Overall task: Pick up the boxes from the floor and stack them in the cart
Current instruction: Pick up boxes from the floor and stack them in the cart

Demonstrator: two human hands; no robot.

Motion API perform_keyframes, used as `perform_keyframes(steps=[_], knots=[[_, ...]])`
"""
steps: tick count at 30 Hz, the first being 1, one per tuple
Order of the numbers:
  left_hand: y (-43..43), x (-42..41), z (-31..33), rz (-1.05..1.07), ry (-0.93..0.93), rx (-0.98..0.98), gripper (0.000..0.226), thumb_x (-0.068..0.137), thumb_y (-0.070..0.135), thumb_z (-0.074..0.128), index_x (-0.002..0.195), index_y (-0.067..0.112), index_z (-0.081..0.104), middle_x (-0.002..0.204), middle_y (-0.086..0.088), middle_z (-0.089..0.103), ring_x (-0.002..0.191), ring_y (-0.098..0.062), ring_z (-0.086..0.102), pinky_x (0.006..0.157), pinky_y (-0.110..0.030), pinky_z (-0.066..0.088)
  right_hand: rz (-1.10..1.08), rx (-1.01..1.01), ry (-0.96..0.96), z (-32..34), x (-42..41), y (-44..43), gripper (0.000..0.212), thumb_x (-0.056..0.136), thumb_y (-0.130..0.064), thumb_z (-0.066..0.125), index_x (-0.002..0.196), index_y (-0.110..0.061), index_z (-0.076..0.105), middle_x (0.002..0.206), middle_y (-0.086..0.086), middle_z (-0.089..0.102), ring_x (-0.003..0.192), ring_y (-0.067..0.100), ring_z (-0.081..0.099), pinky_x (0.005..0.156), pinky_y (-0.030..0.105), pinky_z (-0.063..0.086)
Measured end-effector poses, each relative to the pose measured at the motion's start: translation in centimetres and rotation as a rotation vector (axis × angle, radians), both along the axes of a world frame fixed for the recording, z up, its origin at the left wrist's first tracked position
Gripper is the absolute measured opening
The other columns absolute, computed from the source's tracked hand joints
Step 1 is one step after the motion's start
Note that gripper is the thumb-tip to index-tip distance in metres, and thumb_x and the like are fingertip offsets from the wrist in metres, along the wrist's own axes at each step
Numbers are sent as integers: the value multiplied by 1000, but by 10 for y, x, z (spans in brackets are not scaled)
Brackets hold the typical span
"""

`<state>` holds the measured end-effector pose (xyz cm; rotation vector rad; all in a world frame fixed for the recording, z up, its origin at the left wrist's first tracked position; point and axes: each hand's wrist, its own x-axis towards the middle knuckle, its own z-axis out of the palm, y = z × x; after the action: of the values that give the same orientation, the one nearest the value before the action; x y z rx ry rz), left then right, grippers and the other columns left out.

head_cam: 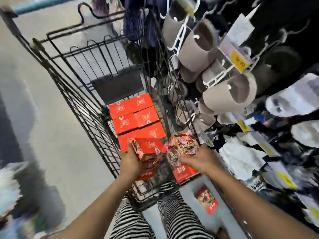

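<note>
A black wire cart (89, 107) stands in front of me, holding several red boxes (138, 116) laid flat in rows on its bottom. My left hand (132, 161) grips a red box (148, 150) tilted over the near end of the cart. At the cart's near right corner my right hand (198, 157) holds another red box with a food picture (181, 149). One more red box (207, 201) lies on the floor by my right leg.
A rack of grey slippers (215, 66) and white slippers (296, 100) with yellow price tags hangs close along the cart's right side. Grey floor (51, 135) stretches to the left. My striped trousers (172, 213) are right behind the cart.
</note>
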<state>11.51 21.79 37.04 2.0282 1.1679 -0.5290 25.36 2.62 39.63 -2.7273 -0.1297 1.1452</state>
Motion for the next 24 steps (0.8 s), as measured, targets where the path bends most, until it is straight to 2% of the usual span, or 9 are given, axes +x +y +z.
perform_keyframes(steps=[2,4,9,11,13,15,18,21,24], knots=[[-8,-4,-15,72,40,3,109,66,37,86,148,13,18,114,-22,62,101,-38,61,79,-37,48,-9,22,-17,-8,2,-1,101,40,-84,56,105,-7,56,96,8,64,90,24,64,60,24,44],[-13,-7,-27,154,56,9,101,66,37,85,145,16,26,107,-16,67,98,-35,63,77,-37,48,-77,92,-2,-18,2,-1,100,41,-82,63,110,-11,52,101,5,64,97,25,63,72,28,51],[-20,-12,-68,498,-18,-157,99,56,18,89,140,15,38,125,-14,57,112,-34,56,93,-35,46,-136,197,160,-42,2,2,108,40,-80,72,122,-15,47,112,2,64,94,20,63,78,32,55],[-21,-18,-100,574,-54,-174,100,48,36,86,135,34,39,122,-9,60,110,-33,59,93,-43,50,-89,219,135,-49,-1,6,111,34,-83,67,120,-16,49,113,3,64,98,22,63,86,38,54],[-24,-25,-131,672,-119,-232,85,54,28,85,123,48,39,117,-4,65,104,-27,64,87,-45,54,-23,236,64,-53,-5,10,95,39,-75,71,111,-17,50,108,1,62,97,21,61,81,35,53],[-30,-32,-158,735,-179,-266,83,63,17,79,130,43,37,121,-5,63,106,-24,63,92,-45,52,3,246,77,-57,-9,13,82,45,-66,76,105,-19,48,101,-2,59,91,17,59,71,31,50],[-32,-26,-150,803,-195,-218,81,71,31,70,143,35,34,133,-5,57,119,-27,56,101,-42,46,7,254,126,-68,-14,16,89,38,-73,70,106,-20,45,99,-4,58,89,14,59,72,33,53],[-27,-22,-158,1061,-103,-347,59,88,15,57,144,9,37,133,-12,53,119,-32,55,84,-28,44,-3,260,118,-87,-14,16,88,35,-75,71,102,-23,46,98,-5,58,89,14,59,75,36,54],[-29,-12,-156,1361,-90,-312,48,92,12,53,138,3,44,131,-17,56,115,-34,57,86,-36,47,-34,238,128,-102,-10,18,82,41,-66,77,103,-22,47,98,-4,58,88,16,59,72,34,51]])
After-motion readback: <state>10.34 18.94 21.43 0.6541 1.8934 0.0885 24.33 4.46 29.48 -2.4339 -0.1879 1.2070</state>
